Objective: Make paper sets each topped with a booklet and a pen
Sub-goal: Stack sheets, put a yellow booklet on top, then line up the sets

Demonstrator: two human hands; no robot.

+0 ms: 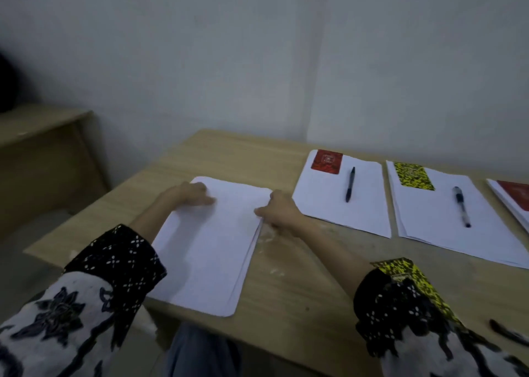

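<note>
wooden table [300, 276], pale wall [229, 61]

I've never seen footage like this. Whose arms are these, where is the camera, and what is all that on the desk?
There is no machine here: a person wears a camera on the head, so you look down along their own two arms. The left hand rests on the far left edge of a plain paper stack; the right hand grips its right edge, apparently squaring the sheets. On the wooden desk to the right lie finished sets: one stack topped by a red booklet and a black pen, the next by a yellow patterned booklet and a pen. Another yellow booklet waits near the right sleeve.
</note>
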